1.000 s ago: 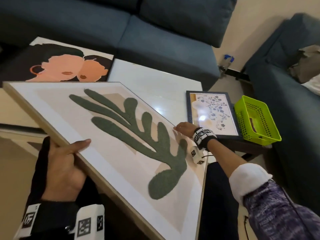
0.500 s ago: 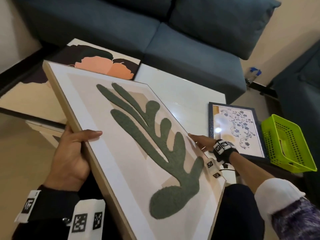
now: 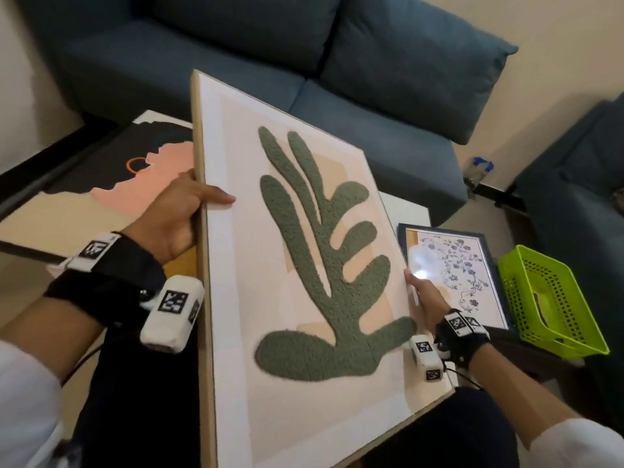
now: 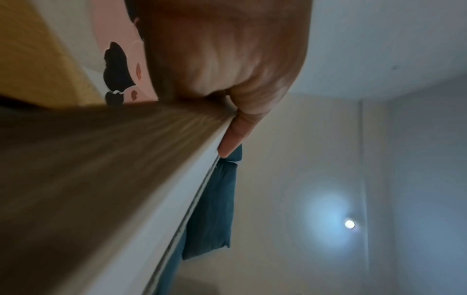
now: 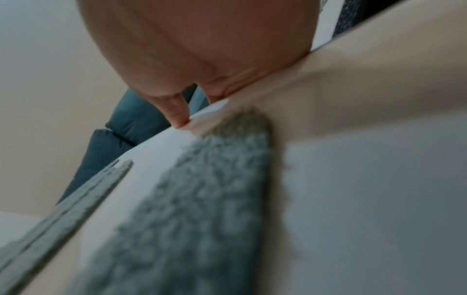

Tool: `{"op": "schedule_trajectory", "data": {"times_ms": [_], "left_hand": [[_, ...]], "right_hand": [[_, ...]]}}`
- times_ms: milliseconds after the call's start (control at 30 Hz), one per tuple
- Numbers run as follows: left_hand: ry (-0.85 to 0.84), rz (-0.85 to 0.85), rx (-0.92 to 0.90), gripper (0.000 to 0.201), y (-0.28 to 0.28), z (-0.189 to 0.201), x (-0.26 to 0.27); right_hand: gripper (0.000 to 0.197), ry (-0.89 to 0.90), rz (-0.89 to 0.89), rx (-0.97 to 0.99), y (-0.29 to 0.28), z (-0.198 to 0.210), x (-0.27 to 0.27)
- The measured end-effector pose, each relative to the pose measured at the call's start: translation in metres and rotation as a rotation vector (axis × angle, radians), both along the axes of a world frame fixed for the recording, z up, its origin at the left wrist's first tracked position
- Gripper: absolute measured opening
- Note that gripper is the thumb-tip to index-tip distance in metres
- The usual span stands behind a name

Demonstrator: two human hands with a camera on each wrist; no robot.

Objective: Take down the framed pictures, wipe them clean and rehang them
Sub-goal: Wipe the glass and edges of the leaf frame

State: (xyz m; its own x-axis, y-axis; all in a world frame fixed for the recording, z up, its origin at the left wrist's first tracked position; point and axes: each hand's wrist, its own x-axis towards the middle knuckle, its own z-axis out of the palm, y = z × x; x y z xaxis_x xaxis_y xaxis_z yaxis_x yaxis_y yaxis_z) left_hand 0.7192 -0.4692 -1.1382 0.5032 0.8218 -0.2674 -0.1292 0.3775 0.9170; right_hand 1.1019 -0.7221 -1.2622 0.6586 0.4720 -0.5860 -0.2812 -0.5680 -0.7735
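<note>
Left hand (image 3: 169, 217) grips left edge of leaf picture (image 3: 297, 265), thumb (image 3: 216, 199) on front. Leaf picture tilted over lap, above white table (image 3: 405, 211). Left of leaf picture: portrait picture (image 3: 111, 184), flat. Right hand (image 3: 425, 298) clasps leaf picture's right edge. Right of it: floral picture (image 3: 456, 268), then green basket (image 3: 553, 305). Behind: blue sofa (image 3: 337, 79).

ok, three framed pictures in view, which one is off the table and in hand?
The large wood-framed green leaf picture, tilted, left hand and right hand gripping opposite edges. The peach-faces picture and blue-framed floral picture lie flat.
</note>
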Motion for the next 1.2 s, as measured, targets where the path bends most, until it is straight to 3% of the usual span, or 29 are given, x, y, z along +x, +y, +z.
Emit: {"op": "schedule_trajectory", "data": {"times_ms": [100, 233, 300, 433, 500, 600, 700, 733, 767, 867, 967, 1067, 1133, 1200], "left_hand": [[0.141, -0.111, 0.079, 0.040, 0.015, -0.001, 0.018], [0.306, -0.264, 0.131, 0.035, 0.011, -0.013, 0.024], [0.359, -0.306, 0.132, 0.030, 0.007, -0.024, 0.025], [0.407, -0.300, 0.106, 0.034, 0.010, -0.050, 0.041], [0.403, -0.265, 0.102, 0.049, 0.023, -0.070, 0.053], [0.378, -0.244, 0.035, 0.092, 0.058, -0.123, 0.070], [0.413, -0.228, -0.012, 0.092, 0.087, -0.181, 0.082], [0.415, -0.233, -0.015, 0.097, 0.085, -0.183, 0.084], [0.422, -0.231, -0.029, 0.094, 0.088, -0.191, 0.088], [0.449, -0.196, -0.026, 0.062, 0.073, -0.171, 0.094], [0.482, -0.168, -0.032, 0.052, 0.063, -0.160, 0.098], [0.467, -0.153, -0.047, 0.024, 0.065, -0.167, 0.100], [0.459, -0.142, -0.024, 0.022, 0.067, -0.172, 0.101], [0.452, -0.159, 0.009, 0.034, 0.069, -0.178, 0.102]], "right_hand": [[0.064, -0.012, -0.100, 0.058, -0.009, -0.003, 0.013], [0.088, -0.059, -0.226, 0.125, -0.029, -0.053, 0.075], [0.099, -0.063, -0.311, 0.114, -0.023, -0.033, 0.060], [0.061, -0.173, -0.359, 0.032, -0.002, 0.009, 0.023], [0.058, -0.219, -0.363, -0.028, 0.004, 0.022, 0.006], [0.056, -0.251, -0.336, -0.083, 0.012, -0.002, 0.020], [0.052, -0.281, -0.349, -0.146, 0.015, -0.015, 0.021], [0.051, -0.280, -0.357, -0.145, 0.016, -0.021, 0.022], [0.051, -0.270, -0.365, -0.147, 0.017, -0.025, 0.022], [0.054, -0.241, -0.361, -0.176, 0.019, -0.039, 0.020], [0.058, -0.247, -0.358, -0.208, 0.025, -0.045, 0.018], [0.050, -0.299, -0.303, -0.255, 0.033, -0.053, 0.020], [0.034, -0.324, -0.279, -0.272, 0.036, -0.057, 0.022], [0.038, -0.336, -0.297, -0.287, 0.035, -0.062, 0.024]]}}
